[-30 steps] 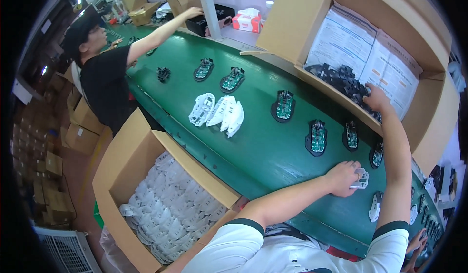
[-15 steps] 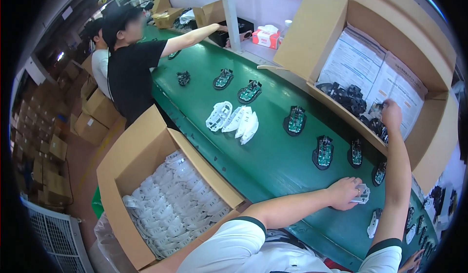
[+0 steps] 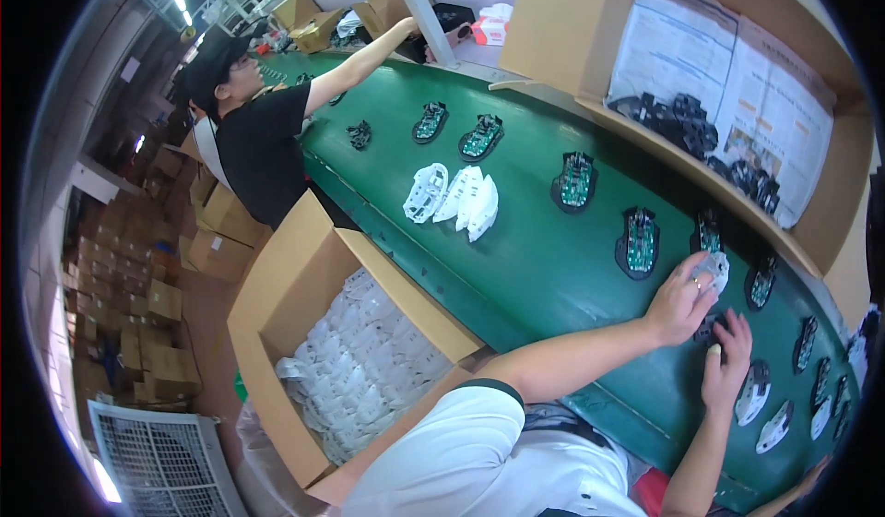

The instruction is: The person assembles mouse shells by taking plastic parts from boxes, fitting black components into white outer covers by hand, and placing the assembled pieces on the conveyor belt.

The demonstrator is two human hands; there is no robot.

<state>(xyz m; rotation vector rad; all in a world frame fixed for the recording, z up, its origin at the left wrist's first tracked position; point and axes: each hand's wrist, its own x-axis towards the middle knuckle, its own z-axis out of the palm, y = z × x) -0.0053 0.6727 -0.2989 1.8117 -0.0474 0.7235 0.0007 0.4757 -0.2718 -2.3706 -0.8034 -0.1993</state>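
My left hand [image 3: 680,303] is closed around a white plastic mouse shell [image 3: 716,270], holding it above the green conveyor belt [image 3: 544,282]. Just nearer, my right hand [image 3: 728,362] has a small black plastic part [image 3: 707,329] between thumb and fingertips, partly hidden. A black mouse base with a green circuit board [image 3: 708,231] lies beyond the left hand. Another such base [image 3: 761,283] is to its right, and one more [image 3: 638,243] to its left. White shells [image 3: 752,393] lie on the belt right of my right hand.
A carton [image 3: 608,116] with paper lining and black parts [image 3: 668,120] stands along the far side. At the near left, another carton [image 3: 263,337] is full of white shells [image 3: 364,360]. More shells [image 3: 461,199] lie mid-belt. A co-worker [image 3: 253,134] reaches across the belt at far left.
My right hand has come out of the far carton and down beside my left hand, bringing a black part. The left hand has raised the white shell slightly. My view has shifted.
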